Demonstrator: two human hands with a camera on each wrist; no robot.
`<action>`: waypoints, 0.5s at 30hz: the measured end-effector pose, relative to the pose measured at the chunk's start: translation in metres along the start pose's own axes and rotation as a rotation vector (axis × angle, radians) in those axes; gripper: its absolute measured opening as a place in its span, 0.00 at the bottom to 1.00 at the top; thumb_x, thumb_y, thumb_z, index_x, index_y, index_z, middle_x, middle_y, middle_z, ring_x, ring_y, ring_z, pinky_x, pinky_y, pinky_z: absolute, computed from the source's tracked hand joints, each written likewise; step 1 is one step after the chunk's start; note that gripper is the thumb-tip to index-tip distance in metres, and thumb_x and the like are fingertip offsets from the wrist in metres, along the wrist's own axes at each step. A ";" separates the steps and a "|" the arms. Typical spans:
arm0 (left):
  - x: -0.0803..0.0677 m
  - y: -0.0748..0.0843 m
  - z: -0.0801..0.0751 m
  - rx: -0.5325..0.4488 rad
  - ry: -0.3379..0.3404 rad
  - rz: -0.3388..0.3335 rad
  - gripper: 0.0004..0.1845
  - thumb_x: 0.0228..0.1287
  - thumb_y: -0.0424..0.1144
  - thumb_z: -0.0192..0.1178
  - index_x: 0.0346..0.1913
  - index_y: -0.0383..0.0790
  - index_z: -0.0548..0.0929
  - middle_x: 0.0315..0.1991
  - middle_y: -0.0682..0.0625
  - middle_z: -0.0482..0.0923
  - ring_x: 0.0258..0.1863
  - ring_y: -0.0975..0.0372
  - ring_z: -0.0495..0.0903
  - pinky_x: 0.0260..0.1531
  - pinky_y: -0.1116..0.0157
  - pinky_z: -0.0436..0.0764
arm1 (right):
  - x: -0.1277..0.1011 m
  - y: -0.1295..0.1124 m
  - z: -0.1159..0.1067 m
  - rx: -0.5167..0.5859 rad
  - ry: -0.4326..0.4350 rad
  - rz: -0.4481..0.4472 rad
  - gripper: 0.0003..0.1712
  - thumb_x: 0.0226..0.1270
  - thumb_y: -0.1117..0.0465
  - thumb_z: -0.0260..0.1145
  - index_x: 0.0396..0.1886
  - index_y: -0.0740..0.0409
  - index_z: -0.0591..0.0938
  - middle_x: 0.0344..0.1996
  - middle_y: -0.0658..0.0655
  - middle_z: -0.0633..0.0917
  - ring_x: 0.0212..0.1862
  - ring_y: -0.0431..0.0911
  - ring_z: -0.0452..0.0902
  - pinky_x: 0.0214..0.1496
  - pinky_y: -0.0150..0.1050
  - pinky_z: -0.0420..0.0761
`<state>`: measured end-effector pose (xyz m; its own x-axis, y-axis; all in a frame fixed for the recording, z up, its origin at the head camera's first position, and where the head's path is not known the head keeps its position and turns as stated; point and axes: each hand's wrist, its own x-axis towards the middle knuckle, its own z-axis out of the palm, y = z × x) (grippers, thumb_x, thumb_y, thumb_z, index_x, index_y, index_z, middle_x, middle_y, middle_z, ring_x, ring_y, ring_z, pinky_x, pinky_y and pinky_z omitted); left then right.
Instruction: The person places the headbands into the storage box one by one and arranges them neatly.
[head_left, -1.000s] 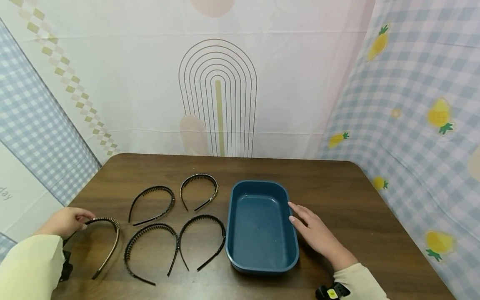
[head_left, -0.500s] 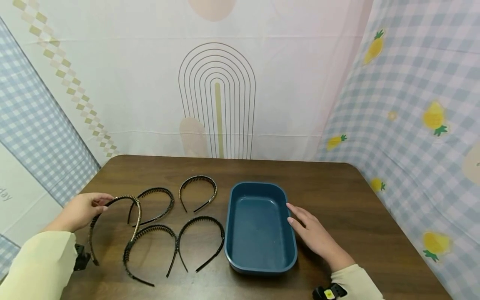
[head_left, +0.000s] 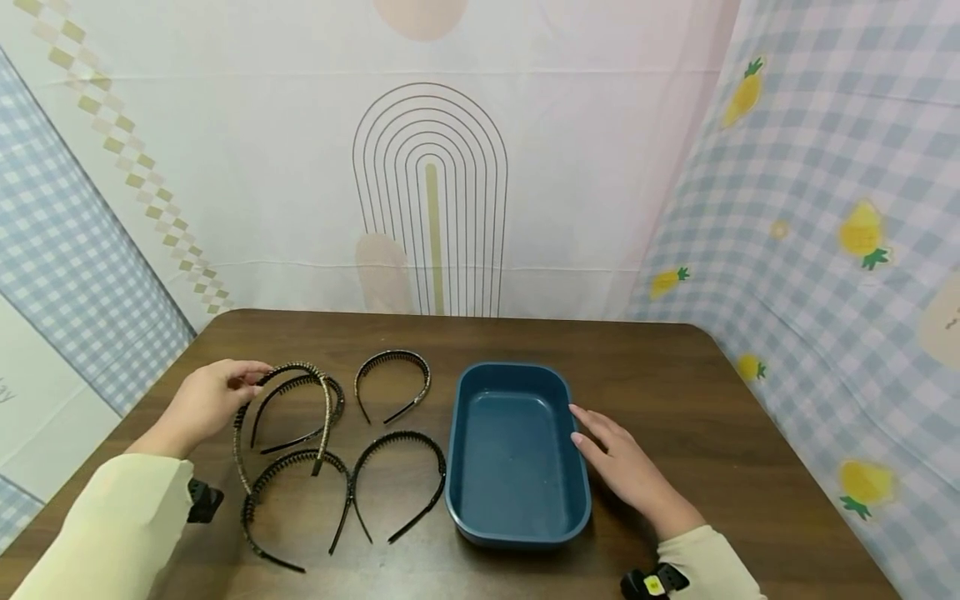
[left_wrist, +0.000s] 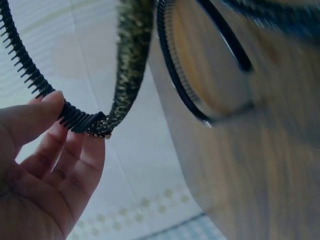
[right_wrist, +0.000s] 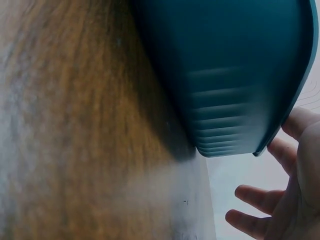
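Observation:
My left hand pinches the top of a gold glitter headband with black comb teeth and holds it above the brown table, over the back-left black headband. In the left wrist view my fingers pinch the toothed arc of the headband. My right hand lies flat on the table with straight fingers against the right rim of an empty blue tray. In the right wrist view the tray wall stands next to my right fingers.
Three more black toothed headbands lie left of the tray: one at the back, two in front. Patterned cloth walls close in the table at the back and both sides. Bare table lies right of the tray.
My left hand has lifted the gold headband off the front-left of the table and carried it back and to the right, over the black headbands. The right hand has stayed by the tray.

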<state>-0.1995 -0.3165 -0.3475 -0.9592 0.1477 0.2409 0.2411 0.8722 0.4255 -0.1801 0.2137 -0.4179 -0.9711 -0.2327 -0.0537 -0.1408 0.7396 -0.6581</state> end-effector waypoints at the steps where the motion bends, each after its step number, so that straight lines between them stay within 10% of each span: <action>1: 0.001 0.004 0.001 -0.012 0.003 -0.003 0.15 0.62 0.27 0.62 0.51 0.27 0.81 0.39 0.35 0.80 0.36 0.49 0.79 0.30 0.57 0.76 | 0.000 0.000 0.000 -0.003 -0.002 0.002 0.37 0.73 0.35 0.45 0.76 0.44 0.58 0.73 0.66 0.57 0.72 0.67 0.48 0.64 0.71 0.54; 15: 0.017 0.065 0.017 -0.138 -0.039 -0.030 0.18 0.65 0.31 0.60 0.57 0.29 0.78 0.44 0.35 0.82 0.44 0.45 0.79 0.40 0.50 0.78 | -0.003 -0.005 -0.002 -0.081 0.001 0.004 0.37 0.73 0.33 0.44 0.76 0.43 0.58 0.73 0.66 0.57 0.72 0.67 0.48 0.62 0.72 0.56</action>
<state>-0.2026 -0.2494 -0.3304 -0.9706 0.1430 0.1934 0.2278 0.8047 0.5482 -0.1769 0.2122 -0.4128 -0.9719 -0.2287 -0.0557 -0.1515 0.7891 -0.5953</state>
